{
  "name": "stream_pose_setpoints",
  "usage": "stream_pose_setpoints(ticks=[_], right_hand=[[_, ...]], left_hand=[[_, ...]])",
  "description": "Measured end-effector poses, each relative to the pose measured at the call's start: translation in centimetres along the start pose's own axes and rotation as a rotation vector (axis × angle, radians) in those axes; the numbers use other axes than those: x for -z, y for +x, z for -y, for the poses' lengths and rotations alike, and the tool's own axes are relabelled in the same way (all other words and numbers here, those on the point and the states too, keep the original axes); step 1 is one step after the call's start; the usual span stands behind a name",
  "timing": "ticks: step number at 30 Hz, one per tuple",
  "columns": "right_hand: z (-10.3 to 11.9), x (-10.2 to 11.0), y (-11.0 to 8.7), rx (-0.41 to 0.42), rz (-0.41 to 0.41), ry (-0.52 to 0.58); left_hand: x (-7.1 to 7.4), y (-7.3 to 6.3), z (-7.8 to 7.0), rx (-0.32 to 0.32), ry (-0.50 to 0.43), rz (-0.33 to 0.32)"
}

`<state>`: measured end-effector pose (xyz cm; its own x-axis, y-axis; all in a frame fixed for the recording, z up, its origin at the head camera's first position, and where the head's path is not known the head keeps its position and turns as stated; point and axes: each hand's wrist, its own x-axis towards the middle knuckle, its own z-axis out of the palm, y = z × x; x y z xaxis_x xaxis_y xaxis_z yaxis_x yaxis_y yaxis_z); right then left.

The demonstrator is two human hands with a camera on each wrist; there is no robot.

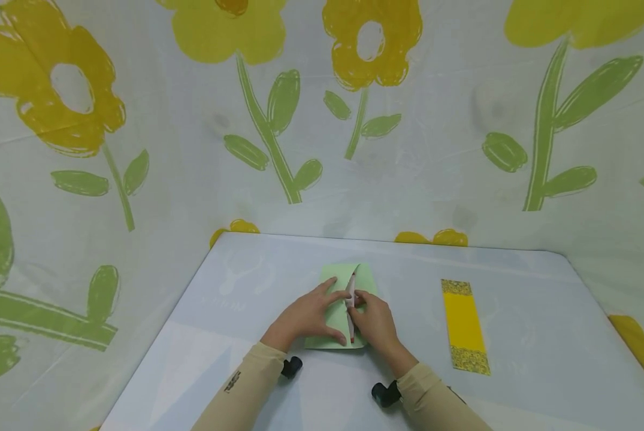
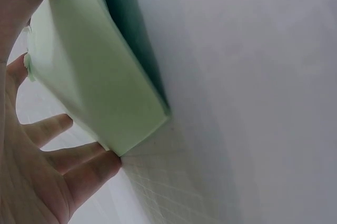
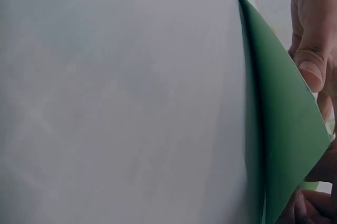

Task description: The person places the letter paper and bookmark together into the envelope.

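Note:
A light-green folded paper piece (image 1: 366, 276) lies on the table before me. A whitish gap with red ends (image 1: 352, 329) runs down its middle. My left hand (image 1: 308, 314) rests on its left half, thumb and fingers spread, with one fingertip at the gap. From the left wrist, the left fingers reach along an edge of the green paper (image 2: 100, 77), which looks ragged at one spot. My right hand (image 1: 377, 320) has curled fingers and pinches the paper beside the gap. In the right wrist view the darker green side (image 3: 284, 113) stands raised off the table.
To the right lies a yellow strip (image 1: 464, 323) with patterned ends. The pale table (image 1: 537, 341) ends at a back edge, where a cloth with printed flowers (image 1: 429, 149) hangs. Black wrist cameras (image 1: 383, 394) sit under both wrists.

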<state>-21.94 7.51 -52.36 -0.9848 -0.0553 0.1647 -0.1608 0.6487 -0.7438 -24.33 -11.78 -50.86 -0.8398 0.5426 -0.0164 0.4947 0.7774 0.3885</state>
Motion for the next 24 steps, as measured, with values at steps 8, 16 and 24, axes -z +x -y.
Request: stream_pose_setpoints(ticks=[8,16,24], right_hand=[[0.0,0.6,-0.2,-0.001,-0.005,0.005],[-0.7,1.2,-0.3,0.002,-0.039,-0.029],[-1.4,2.4,-0.6,-0.008,-0.07,-0.006]], left_hand=[[0.1,-0.1,-0.1,0.0,-0.001,0.004],[0.1,-0.1,0.0,-0.002,0.016,-0.004],[0.2,-0.1,-0.1,0.0,0.005,0.001]])
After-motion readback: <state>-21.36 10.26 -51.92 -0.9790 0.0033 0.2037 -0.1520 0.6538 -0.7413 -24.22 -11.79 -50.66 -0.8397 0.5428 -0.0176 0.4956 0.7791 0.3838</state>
